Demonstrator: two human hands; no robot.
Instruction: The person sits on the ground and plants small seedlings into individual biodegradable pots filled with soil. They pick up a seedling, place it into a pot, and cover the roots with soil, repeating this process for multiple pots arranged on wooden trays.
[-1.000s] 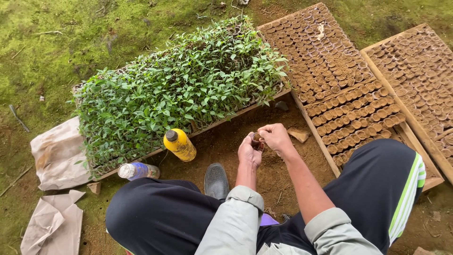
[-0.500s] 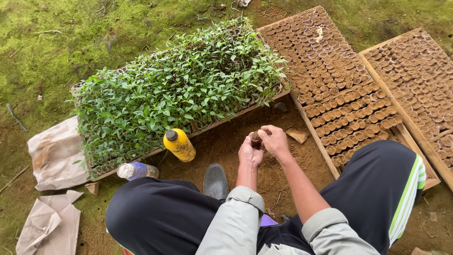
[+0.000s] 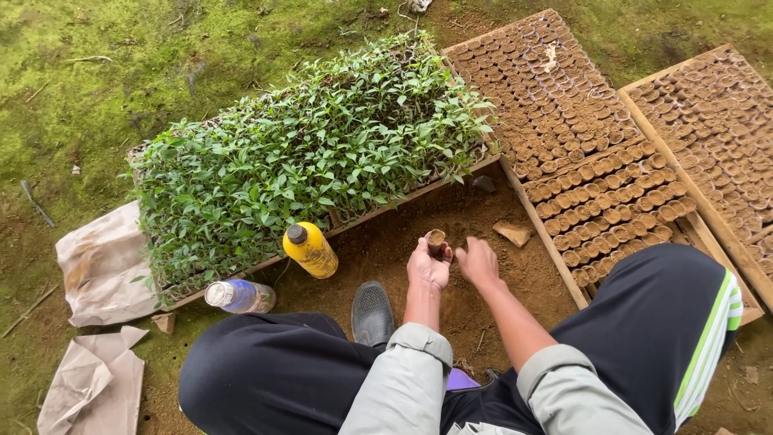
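Note:
My left hand (image 3: 427, 266) holds a small brown soil-filled pot (image 3: 436, 239) upright between its fingertips, over bare earth. My right hand (image 3: 478, 262) sits just to the right of it, fingers curled and apart from the pot, holding nothing that I can see. Ahead on the left lies a wooden tray (image 3: 403, 201) packed with green seedlings (image 3: 306, 161). To the right, a tray (image 3: 555, 217) holds rows of small soil pots (image 3: 580, 137) without plants.
A yellow bottle (image 3: 310, 250) and a clear bottle with a blue label (image 3: 240, 296) lie near my left knee. A black shoe (image 3: 372, 312) is below my hands. Crumpled paper bags (image 3: 101, 266) lie at the left. Another pot tray (image 3: 717, 137) is at the far right. Mossy ground surrounds everything.
Both hands have lowered slightly toward the earth. My right hand has come off the small pot, which stays in my left hand.

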